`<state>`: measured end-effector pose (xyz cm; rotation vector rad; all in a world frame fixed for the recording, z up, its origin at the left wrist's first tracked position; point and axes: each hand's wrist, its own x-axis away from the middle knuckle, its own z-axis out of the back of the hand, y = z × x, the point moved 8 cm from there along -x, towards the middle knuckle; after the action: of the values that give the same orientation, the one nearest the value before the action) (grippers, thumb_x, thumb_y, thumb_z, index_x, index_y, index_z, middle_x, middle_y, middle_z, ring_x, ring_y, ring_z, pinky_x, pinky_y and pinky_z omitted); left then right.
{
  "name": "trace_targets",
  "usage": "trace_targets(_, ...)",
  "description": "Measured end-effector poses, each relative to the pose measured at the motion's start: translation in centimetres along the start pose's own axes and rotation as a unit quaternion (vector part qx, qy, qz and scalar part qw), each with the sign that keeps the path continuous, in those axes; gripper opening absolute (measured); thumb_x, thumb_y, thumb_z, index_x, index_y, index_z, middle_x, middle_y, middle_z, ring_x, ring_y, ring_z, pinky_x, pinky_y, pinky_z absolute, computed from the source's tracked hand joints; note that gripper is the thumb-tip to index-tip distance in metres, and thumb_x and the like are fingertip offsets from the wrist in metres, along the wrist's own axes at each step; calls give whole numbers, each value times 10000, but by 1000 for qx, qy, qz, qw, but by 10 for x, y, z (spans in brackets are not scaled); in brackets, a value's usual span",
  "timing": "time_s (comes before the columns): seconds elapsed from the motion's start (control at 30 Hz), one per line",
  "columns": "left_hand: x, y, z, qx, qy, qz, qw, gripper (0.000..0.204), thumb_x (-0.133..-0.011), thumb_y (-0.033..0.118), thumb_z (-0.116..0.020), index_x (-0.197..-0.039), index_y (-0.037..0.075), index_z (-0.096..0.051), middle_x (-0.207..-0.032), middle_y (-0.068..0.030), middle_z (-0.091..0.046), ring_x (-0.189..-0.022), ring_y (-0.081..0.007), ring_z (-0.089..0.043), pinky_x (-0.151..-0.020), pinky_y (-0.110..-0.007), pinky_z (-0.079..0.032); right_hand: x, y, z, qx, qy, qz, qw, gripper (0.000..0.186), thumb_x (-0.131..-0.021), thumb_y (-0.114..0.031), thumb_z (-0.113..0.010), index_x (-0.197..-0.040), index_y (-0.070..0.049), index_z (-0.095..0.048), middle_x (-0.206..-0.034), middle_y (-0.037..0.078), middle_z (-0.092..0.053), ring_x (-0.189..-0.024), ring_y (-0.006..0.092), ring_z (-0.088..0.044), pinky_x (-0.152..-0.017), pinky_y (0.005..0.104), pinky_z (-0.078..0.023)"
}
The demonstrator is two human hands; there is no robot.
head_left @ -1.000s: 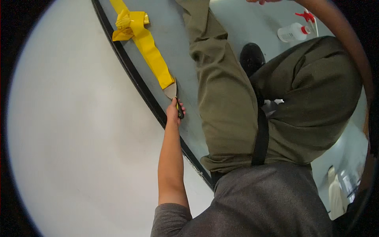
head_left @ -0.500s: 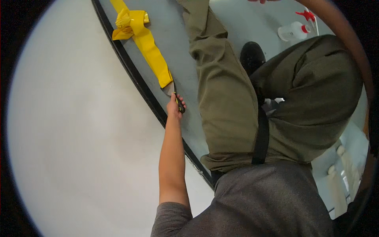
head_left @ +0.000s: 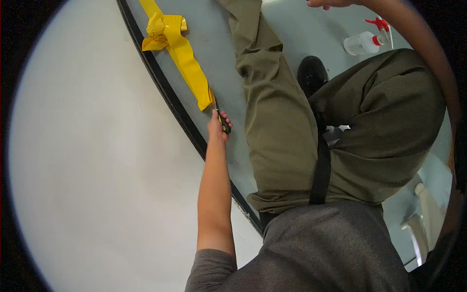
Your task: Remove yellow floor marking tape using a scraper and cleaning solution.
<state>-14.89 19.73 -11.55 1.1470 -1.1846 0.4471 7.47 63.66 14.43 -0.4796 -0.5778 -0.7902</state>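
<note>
My left hand [head_left: 217, 127] is closed around the black and yellow handle of a scraper [head_left: 224, 122]. Its blade reaches the loose end of a wide yellow tape strip [head_left: 188, 68] and is mostly hidden by it. The strip runs up along the grey floor to a crumpled, folded-over bunch of the same tape [head_left: 156, 30]. At the top edge, partly cut off, my right hand [head_left: 335, 3] shows with fingers stretched out and nothing visible in them.
A black baseboard [head_left: 168, 95] divides the grey floor from a white wall [head_left: 97, 146] on my left. Past my bent right leg lie a white bottle with a red cap [head_left: 362, 44] and a red spray trigger [head_left: 378, 23]. Pale objects [head_left: 428, 209] sit at the lower right.
The scraper's blade has slid further under the tape end, so less of it shows. My right hand has come further into view at the top.
</note>
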Motion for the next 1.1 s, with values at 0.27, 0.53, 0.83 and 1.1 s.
trace_targets(0.27,3,-46,8,27,60,15,998,354,-929,411,-441,-848,73,-508,-705,-38,-526,-585,-160,-502,-511,-303,-432,11,-5,-5,-1,-20,-22,1000,456,-869,-319,-515,-1187,6,-548,-1085,176,-621,-981,271,-600,-890,396,-428)
trace_targets(0.53,17,-14,14,22,55,-13,998,354,-925,402,-458,-869,56,-505,-762,-65,-547,-600,-181,-528,-517,-303,-446,-2,-13,-11,-25,-8,2,1000,467,-875,-315,-503,-1206,15,-527,-1089,178,-618,-991,290,-592,-902,420,-418)
trace_targets(0.83,-12,-51,9,65,3,-20,998,328,-924,424,-450,-887,99,-481,-800,-74,-543,-610,-192,-539,-492,-311,-436,8,-10,5,3,-10,-7,1000,475,-867,-322,-518,-1188,28,-537,-1086,191,-617,-974,274,-604,-880,403,-434)
trace_targets(1.1,5,-44,-4,54,-14,10,998,297,-920,402,-475,-920,105,-467,-751,-70,-532,-603,-190,-532,-486,-331,-438,10,-11,3,-6,1,3,1000,468,-867,-320,-519,-1185,21,-543,-1096,189,-612,-976,269,-606,-888,399,-433)
